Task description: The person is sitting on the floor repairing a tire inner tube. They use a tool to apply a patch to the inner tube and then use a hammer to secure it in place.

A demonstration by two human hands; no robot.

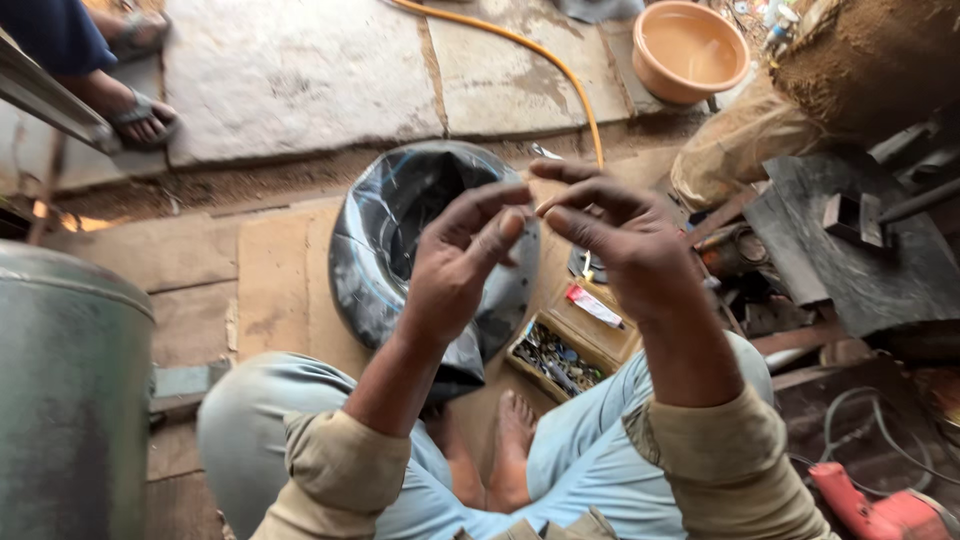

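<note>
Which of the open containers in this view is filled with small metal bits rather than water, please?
The rectangular wooden box beside the bare foot; the round orange basin farther off holds murky water.

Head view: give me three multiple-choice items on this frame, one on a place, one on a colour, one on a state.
1. Where does the black inner tube lie?
A. on the ground in front of the crossed legs
B. inside the basin
C. on top of the metal drum

2. What colour is the hose running across the stone slabs?
A. green
B. orange-yellow
C. white

3. How are the left hand and right hand placed?
A. flat on the knees
B. gripping the inner tube
C. raised, fingertips close together, above the tube

Answers:
1 A, it rests on the floor just beyond the bare feet.
2 B, it shows orange-yellow against the grey stone.
3 C, both hands are lifted, fingers nearly meeting.
</note>
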